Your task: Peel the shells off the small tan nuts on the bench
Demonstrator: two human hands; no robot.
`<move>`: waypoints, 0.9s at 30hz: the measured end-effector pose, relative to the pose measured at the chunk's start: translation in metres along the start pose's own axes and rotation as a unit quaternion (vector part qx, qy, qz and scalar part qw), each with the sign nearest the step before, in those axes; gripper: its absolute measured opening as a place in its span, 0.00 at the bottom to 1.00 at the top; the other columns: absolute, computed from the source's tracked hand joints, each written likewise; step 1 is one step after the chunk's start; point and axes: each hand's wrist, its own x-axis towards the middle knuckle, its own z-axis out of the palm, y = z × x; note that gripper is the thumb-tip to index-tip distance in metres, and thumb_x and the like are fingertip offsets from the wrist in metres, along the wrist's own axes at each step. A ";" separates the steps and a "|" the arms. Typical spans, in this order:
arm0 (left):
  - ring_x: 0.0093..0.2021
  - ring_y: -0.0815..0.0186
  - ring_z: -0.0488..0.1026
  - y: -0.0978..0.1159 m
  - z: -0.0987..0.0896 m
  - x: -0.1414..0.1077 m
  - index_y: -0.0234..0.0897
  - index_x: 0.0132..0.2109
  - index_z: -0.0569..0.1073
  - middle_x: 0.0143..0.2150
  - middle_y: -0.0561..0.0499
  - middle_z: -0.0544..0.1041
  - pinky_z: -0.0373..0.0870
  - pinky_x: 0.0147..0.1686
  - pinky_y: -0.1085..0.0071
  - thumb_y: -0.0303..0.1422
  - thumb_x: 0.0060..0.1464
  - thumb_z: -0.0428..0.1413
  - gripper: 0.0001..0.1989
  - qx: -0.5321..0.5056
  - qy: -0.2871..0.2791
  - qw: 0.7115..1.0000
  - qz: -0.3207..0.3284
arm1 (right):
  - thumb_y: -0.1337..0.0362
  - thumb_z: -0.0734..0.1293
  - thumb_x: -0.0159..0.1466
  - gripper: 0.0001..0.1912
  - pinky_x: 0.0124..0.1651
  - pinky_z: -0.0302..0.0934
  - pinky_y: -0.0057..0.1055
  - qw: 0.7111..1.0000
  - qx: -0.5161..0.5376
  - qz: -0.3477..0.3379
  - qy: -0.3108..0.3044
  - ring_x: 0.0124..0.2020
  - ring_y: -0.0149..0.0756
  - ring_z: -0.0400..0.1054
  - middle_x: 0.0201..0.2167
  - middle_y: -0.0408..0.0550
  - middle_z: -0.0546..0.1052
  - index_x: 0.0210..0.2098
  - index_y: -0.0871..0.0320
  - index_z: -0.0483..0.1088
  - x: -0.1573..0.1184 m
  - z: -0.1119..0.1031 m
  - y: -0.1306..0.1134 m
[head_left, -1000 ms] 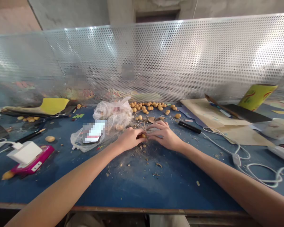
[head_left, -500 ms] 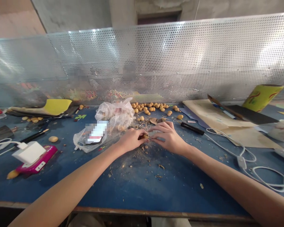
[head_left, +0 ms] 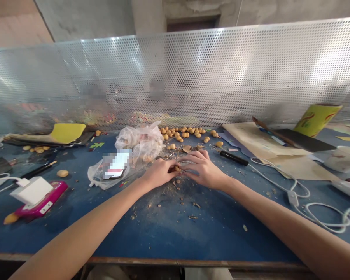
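Above the middle of the blue table, my left hand [head_left: 160, 173] is closed, its thumb and fingers pinching a small tan gourd [head_left: 177, 168]. My right hand [head_left: 200, 169] meets it from the other side, fingers bent and fingertips at the gourd. Something thin and dark seems to lie at those fingertips, too small to name. Under both hands are crumbs and dry scraps [head_left: 177, 182]. Behind them lies a pile of small tan gourds [head_left: 189, 132], some of them double-bulbed.
Left of my hands, a phone [head_left: 116, 165] lies on a clear plastic bag [head_left: 142, 142]. Farther left is a pink power strip [head_left: 43, 208] with a white plug [head_left: 32, 190]. A black rod [head_left: 234, 158] with a white cord, brown paper [head_left: 268, 144] and a yellow tube [head_left: 317, 120] are right. Perforated metal [head_left: 192, 77] stands behind.
Both hands stay together at the gourd, and its visible part has shifted slightly between the fingers. The whole view has moved a little, with the table's things now slightly farther left.
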 end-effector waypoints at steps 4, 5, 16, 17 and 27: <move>0.29 0.67 0.74 0.002 -0.001 -0.001 0.40 0.48 0.77 0.30 0.53 0.78 0.65 0.30 0.72 0.41 0.58 0.58 0.14 0.006 0.001 1.000 -0.004 | 0.62 0.62 0.70 0.11 0.55 0.50 0.45 1.000 0.016 -0.004 0.017 0.54 0.44 0.62 0.52 0.46 0.75 0.42 0.50 0.76 0.000 0.000 0.006; 0.30 0.67 0.74 0.002 -0.001 -0.001 0.41 0.49 0.77 0.31 0.53 0.79 0.65 0.31 0.72 0.40 0.57 0.59 0.14 0.009 0.000 1.000 -0.006 | 0.62 0.62 0.70 0.11 0.56 0.50 0.45 1.000 0.022 -0.003 0.018 0.54 0.44 0.61 0.52 0.46 0.75 0.42 0.50 0.76 0.000 0.000 0.007; 0.32 0.65 0.75 0.001 0.002 0.000 0.40 0.49 0.76 0.33 0.51 0.80 0.66 0.32 0.71 0.40 0.58 0.59 0.14 0.015 0.001 1.000 0.005 | 0.60 0.64 0.68 0.09 0.56 0.48 0.45 0.997 -0.032 0.026 0.071 0.51 0.42 0.64 0.49 0.44 0.77 0.37 0.49 0.77 0.000 0.004 0.005; 0.32 0.65 0.75 0.001 0.002 0.000 0.40 0.49 0.76 0.33 0.51 0.80 0.66 0.33 0.71 0.40 0.58 0.59 0.14 0.016 0.001 1.000 0.005 | 0.60 0.64 0.69 0.09 0.56 0.48 0.46 0.997 -0.041 0.014 0.068 0.52 0.43 0.64 0.49 0.44 0.77 0.37 0.49 0.76 0.001 0.003 0.004; 0.31 0.67 0.74 0.003 -0.001 0.000 0.39 0.46 0.77 0.33 0.51 0.80 0.65 0.32 0.71 0.40 0.57 0.59 0.13 0.004 -0.007 1.000 0.013 | 0.62 0.63 0.69 0.10 0.57 0.49 0.45 0.999 -0.016 0.012 0.035 0.55 0.43 0.61 0.51 0.46 0.75 0.37 0.52 0.76 -0.001 -0.007 0.007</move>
